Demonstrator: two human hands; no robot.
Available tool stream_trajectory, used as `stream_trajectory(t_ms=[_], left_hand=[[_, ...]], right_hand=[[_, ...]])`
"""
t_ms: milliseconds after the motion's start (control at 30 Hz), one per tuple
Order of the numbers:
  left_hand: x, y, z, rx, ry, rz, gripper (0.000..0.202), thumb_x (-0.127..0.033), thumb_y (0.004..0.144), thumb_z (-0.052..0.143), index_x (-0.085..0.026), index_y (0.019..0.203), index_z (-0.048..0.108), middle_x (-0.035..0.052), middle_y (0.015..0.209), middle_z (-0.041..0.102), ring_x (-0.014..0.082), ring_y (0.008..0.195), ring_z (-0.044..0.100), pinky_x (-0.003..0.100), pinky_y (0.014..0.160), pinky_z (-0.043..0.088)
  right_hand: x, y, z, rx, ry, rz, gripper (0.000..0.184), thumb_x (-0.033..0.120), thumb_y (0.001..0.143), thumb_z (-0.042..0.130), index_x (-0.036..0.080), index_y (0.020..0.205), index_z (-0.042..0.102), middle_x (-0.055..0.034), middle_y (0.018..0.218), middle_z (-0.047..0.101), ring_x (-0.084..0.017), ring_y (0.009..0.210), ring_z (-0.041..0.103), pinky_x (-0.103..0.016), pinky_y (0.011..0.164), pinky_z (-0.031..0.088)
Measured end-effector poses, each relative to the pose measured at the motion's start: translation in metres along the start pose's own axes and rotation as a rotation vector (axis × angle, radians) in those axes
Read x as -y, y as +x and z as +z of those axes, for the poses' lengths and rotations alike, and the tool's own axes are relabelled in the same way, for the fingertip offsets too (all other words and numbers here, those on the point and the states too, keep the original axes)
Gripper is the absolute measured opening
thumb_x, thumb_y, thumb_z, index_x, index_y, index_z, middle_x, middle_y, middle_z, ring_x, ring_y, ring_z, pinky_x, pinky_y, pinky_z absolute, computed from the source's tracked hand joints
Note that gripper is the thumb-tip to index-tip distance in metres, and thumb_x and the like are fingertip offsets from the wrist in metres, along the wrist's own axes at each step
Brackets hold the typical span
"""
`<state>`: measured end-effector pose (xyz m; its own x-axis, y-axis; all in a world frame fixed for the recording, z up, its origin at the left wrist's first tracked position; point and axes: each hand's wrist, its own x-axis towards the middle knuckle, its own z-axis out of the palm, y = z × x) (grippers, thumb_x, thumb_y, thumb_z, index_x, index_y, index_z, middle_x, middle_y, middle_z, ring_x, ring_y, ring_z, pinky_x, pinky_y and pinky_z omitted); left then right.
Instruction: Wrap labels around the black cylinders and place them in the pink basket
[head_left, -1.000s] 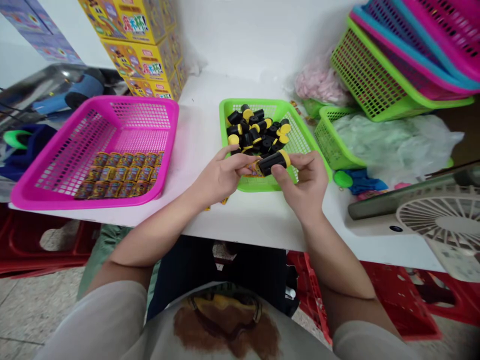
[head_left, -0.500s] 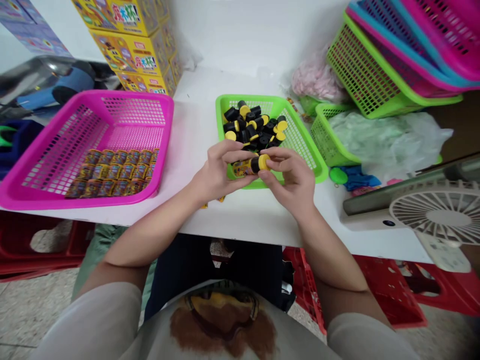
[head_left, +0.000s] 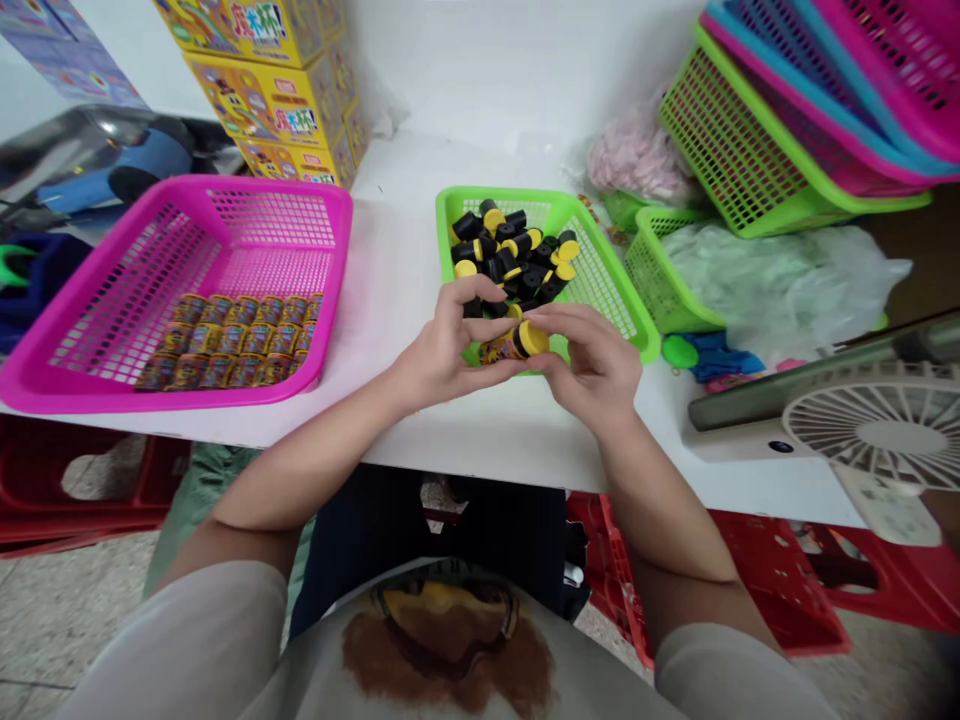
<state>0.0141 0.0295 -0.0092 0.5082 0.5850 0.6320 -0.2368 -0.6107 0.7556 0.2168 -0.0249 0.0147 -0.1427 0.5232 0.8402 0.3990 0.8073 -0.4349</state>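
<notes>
Between my two hands is a small black canister with a yellow lid (head_left: 535, 339), tilted with the lid toward the right. A printed yellow-orange label or sleeve (head_left: 496, 350) lies against its left end; how far it wraps round cannot be made out. My left hand (head_left: 448, 352) pinches the printed piece between thumb and fingers. My right hand (head_left: 598, 368) has thumb and fingertips closed on the lid end. Just beyond them, a green basket (head_left: 643, 325) holds a heap of bare black canisters with yellow lids (head_left: 501, 262).
At left, a pink basket (head_left: 343, 250) contains rows of printed canisters (head_left: 225, 342). Yellow boxes (head_left: 277, 105) are stacked behind it. Coloured baskets (head_left: 739, 130), a green basket with plastic bags (head_left: 780, 280) and a small fan (head_left: 877, 430) stand at right.
Both hands have shifted slightly right and down with the canister. Its lid has tipped lower, and the black body shows less beside the printed piece.
</notes>
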Motion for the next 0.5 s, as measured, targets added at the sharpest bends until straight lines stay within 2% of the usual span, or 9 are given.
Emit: stream_trajectory(t_ms=[100, 167, 233, 333, 433, 500], left_hand=[[-0.008, 0.001, 0.003, -0.055, -0.138, -0.11, 0.078, -0.048, 0.085, 0.091, -0.03, 0.139, 0.038, 0.0035, 0.111, 0.078, 0.017, 0.093, 0.083, 0.031, 0.086, 0.066], [-0.013, 0.002, 0.005, -0.109, -0.215, -0.171, 0.082, -0.047, 0.082, 0.094, -0.031, 0.137, 0.036, 0.0007, 0.106, 0.08, 0.0166, 0.089, 0.082, 0.031, 0.084, 0.066], [-0.017, 0.005, 0.007, -0.145, -0.262, -0.21, 0.084, -0.045, 0.081, 0.094, -0.033, 0.136, 0.032, -0.0029, 0.099, 0.081, 0.0151, 0.085, 0.081, 0.03, 0.081, 0.066], [-0.021, 0.008, 0.01, -0.182, -0.293, -0.252, 0.085, -0.043, 0.08, 0.094, -0.033, 0.134, 0.029, -0.0059, 0.094, 0.081, 0.0131, 0.08, 0.08, 0.026, 0.076, 0.063], [-0.024, 0.008, 0.013, -0.185, -0.326, -0.262, 0.086, -0.042, 0.075, 0.097, -0.033, 0.129, 0.029, -0.0067, 0.096, 0.079, 0.0108, 0.075, 0.078, 0.022, 0.071, 0.061], [-0.026, 0.007, 0.015, -0.134, -0.37, -0.262, 0.084, -0.043, 0.074, 0.097, -0.033, 0.124, 0.03, -0.0078, 0.098, 0.077, 0.009, 0.072, 0.075, 0.021, 0.068, 0.059]], right_hand=[[-0.004, -0.001, 0.0, 0.021, 0.01, 0.008, 0.024, 0.048, 0.103, 0.068, 0.035, 0.123, 0.071, -0.0047, 0.124, 0.081, -0.025, 0.114, 0.078, -0.046, 0.095, 0.067], [-0.005, -0.002, 0.0, 0.091, -0.034, 0.011, 0.034, 0.059, 0.103, 0.064, 0.035, 0.125, 0.067, -0.0066, 0.137, 0.076, -0.028, 0.123, 0.076, -0.053, 0.1, 0.065], [-0.005, -0.002, 0.0, 0.173, -0.117, -0.015, 0.05, 0.067, 0.097, 0.068, 0.036, 0.136, 0.061, -0.008, 0.149, 0.07, -0.031, 0.135, 0.069, -0.06, 0.109, 0.06], [-0.002, -0.006, 0.003, 0.186, -0.335, -0.047, 0.07, 0.058, 0.092, 0.077, 0.037, 0.151, 0.048, -0.0094, 0.153, 0.065, -0.035, 0.143, 0.061, -0.065, 0.118, 0.051], [0.002, -0.016, 0.007, 0.102, -0.527, -0.081, 0.072, 0.043, 0.091, 0.075, 0.036, 0.156, 0.045, -0.0086, 0.141, 0.067, -0.035, 0.134, 0.063, -0.062, 0.119, 0.049], [0.006, -0.022, 0.011, 0.066, -0.558, -0.132, 0.075, 0.039, 0.088, 0.075, 0.035, 0.156, 0.046, -0.0077, 0.132, 0.068, -0.034, 0.128, 0.064, -0.059, 0.117, 0.049]])
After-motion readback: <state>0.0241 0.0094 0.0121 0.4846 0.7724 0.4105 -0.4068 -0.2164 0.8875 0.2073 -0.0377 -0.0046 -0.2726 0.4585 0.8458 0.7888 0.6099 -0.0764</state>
